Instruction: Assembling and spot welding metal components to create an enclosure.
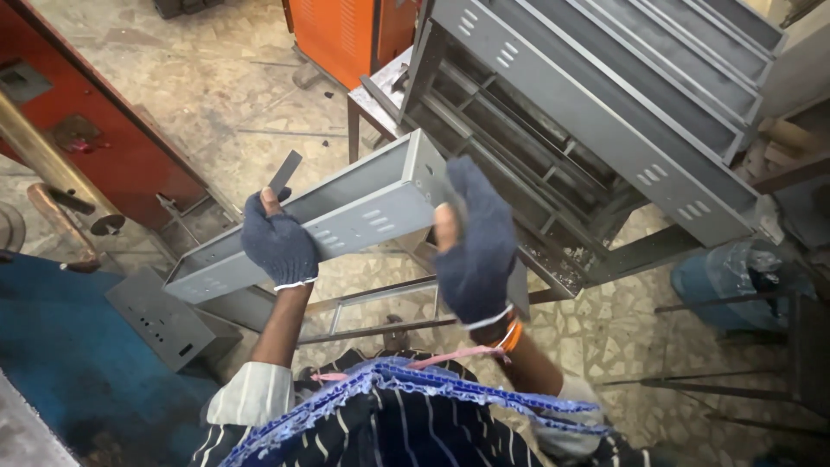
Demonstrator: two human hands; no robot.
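I hold a long grey sheet-metal channel [346,216] with small louvre slots in its side, lifted in front of me and tilted up to the right. My left hand [278,245], in a dark blue knit glove, grips its lower side near the middle. My right hand [474,242], gloved the same way, clasps the channel's right end. Just past that end leans a stack of similar grey channels [605,104] on a metal frame.
A red machine body [104,130] stands at the left, an orange cabinet [346,35] at the top. A small grey slotted box [164,320] lies on the tiled floor beside a blue surface [60,346]. A blue sack [735,285] sits at the right near thin steel rods.
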